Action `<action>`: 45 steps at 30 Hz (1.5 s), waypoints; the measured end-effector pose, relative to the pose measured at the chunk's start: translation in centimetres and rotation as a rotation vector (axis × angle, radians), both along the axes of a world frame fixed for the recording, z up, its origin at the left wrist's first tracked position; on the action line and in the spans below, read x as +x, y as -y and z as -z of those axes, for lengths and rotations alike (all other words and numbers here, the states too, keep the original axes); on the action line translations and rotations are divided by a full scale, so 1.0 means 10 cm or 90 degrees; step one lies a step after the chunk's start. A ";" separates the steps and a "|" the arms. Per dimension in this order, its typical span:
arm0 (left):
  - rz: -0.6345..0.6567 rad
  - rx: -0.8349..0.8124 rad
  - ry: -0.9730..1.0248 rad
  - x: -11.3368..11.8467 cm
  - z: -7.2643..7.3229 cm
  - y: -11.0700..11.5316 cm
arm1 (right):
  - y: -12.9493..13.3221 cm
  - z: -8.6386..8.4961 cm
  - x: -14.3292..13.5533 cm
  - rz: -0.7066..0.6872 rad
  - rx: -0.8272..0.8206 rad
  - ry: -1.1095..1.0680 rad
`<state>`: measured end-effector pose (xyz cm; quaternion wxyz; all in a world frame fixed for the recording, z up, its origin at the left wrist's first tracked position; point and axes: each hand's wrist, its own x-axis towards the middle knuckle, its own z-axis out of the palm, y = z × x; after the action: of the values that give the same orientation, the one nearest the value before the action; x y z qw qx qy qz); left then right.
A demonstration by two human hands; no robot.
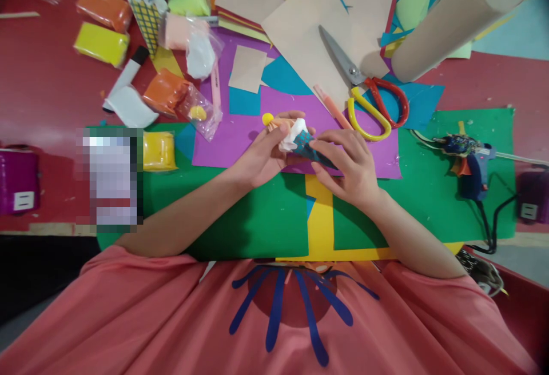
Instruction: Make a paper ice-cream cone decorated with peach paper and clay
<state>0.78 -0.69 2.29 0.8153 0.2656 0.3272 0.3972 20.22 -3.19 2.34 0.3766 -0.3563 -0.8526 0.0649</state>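
Note:
Between my two hands lies a small craft ice cream cone [303, 140], tilted on its side. Its cone is dark blue-teal with a grid pattern, its topping is white and peach, and a yellow ball sits at the left tip. My left hand [268, 149] is wrapped round the topping end. At the cone's narrow end, the fingers of my right hand [349, 163] are closed on it from the right; they partly hide the tip. Beneath the hands is a purple sheet [274, 158] on a green sheet [253, 215].
Large scissors [352, 72] and a pink marker [332, 106] lie beyond my right hand. A glue gun [474, 169] with its cord rests at the right. Several clay packs [103, 43] and a yellow grid-patterned cone [146, 20] are at the back left. A beige roll [450, 26] lies back right.

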 end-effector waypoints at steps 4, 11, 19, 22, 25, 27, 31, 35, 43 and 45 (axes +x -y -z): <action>0.003 0.007 -0.002 0.01 0.00 0.01 | 0.00 0.03 -0.03 -0.001 -0.012 0.064; -0.013 -0.010 -0.018 0.00 0.05 0.00 | 0.00 0.03 -0.05 0.011 -0.034 0.123; -0.011 -0.008 0.029 0.00 0.09 0.00 | 0.00 -0.02 -0.03 0.009 -0.085 0.167; -0.002 -0.007 0.056 -0.01 0.09 -0.01 | 0.00 -0.02 -0.02 0.013 -0.079 0.169; -0.007 -0.023 0.038 0.00 0.10 -0.01 | 0.00 -0.02 -0.02 0.017 -0.052 0.166; -0.018 -0.036 0.020 0.00 0.10 -0.01 | 0.00 -0.02 -0.02 0.020 -0.042 0.169; -0.009 -0.022 0.053 0.00 0.10 -0.01 | -0.01 -0.02 -0.02 0.025 -0.023 0.168; 0.002 -0.015 0.080 -0.01 0.11 -0.02 | -0.01 -0.01 -0.02 0.030 0.002 0.154; 0.005 -0.009 0.035 -0.03 0.11 -0.02 | 0.00 0.01 -0.03 0.026 0.021 0.116; 0.010 -0.009 0.028 -0.03 0.10 -0.01 | 0.00 0.02 -0.03 0.023 0.024 0.101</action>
<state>0.52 -0.57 1.26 0.8272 0.2533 0.3100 0.3943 19.94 -3.18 2.12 0.3157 -0.3686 -0.8742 0.0140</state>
